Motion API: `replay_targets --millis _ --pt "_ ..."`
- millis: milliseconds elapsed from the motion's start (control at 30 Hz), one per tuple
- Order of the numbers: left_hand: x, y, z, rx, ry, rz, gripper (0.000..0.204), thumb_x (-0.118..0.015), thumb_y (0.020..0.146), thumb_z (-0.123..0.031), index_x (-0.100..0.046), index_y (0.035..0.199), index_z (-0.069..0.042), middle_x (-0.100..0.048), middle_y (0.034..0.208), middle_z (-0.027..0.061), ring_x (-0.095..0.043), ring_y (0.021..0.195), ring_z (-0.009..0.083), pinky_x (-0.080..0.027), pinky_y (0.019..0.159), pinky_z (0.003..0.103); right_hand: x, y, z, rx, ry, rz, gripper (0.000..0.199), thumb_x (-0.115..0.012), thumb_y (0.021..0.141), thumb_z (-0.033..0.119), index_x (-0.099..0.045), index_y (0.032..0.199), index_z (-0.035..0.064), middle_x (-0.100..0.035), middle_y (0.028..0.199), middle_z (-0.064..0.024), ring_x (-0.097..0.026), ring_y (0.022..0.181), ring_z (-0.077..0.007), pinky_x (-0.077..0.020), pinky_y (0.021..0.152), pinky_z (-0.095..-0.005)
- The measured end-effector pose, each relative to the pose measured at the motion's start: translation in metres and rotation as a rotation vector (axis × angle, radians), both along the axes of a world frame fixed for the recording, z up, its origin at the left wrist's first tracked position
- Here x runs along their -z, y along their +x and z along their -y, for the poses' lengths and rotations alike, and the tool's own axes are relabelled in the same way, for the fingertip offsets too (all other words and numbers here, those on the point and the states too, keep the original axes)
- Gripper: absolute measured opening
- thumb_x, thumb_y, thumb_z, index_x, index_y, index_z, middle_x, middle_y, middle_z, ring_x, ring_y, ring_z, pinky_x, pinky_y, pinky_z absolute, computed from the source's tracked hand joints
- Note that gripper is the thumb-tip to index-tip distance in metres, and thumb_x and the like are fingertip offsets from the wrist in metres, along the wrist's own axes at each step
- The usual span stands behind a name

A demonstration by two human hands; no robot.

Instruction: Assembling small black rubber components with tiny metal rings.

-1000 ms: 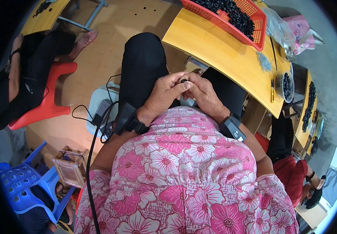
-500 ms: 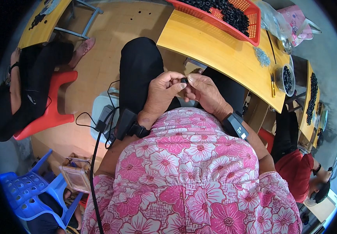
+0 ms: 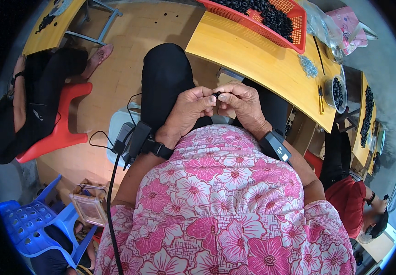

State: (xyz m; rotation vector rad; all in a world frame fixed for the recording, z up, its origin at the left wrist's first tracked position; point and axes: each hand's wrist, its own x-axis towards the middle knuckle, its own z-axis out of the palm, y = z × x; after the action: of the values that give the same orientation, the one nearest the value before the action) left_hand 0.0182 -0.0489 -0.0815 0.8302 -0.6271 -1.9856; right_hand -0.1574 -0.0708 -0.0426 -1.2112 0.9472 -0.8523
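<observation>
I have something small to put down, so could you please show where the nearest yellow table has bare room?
The yellow table is bare between the red basket and the table's near edge; its right end is crowded by the silvery pile, slim yellow tool and clear tub.

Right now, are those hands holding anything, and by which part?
Yes, a small black piece, pinched by the left hand and the right hand together. They cover most of it, so which part each one grips cannot be told.
</observation>
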Motion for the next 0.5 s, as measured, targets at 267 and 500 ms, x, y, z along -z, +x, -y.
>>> replay_targets --millis 267,500 --pt "-0.001 0.003 0.002 0.055 0.018 0.004 0.012 -0.06 0.088 -0.013 -0.058 0.095 -0.003 -0.057 0.079 0.0004 -0.053 0.068 0.0076 -0.047 0.065 0.022 0.003 -0.002 0.003 -0.052 0.055 -0.014 0.012 -0.061 0.086 0.005 -0.066 0.094 -0.0008 -0.059 0.078 -0.0017 -0.055 0.066 -0.0059 -0.0456 0.061 -0.0191" --pt "-0.008 0.001 0.001 0.009 0.042 0.035 0.01 -0.06 0.086 -0.007 -0.06 0.094 -0.002 -0.062 0.082 0.0032 -0.057 0.069 0.0078 -0.048 0.065 0.019 -0.002 -0.002 0.005 -0.068 0.066 0.001 0.012 -0.059 0.087 0.005 -0.066 0.095 -0.0022 -0.059 0.079 -0.002 -0.055 0.067 -0.0068 -0.0456 0.062 -0.0199"
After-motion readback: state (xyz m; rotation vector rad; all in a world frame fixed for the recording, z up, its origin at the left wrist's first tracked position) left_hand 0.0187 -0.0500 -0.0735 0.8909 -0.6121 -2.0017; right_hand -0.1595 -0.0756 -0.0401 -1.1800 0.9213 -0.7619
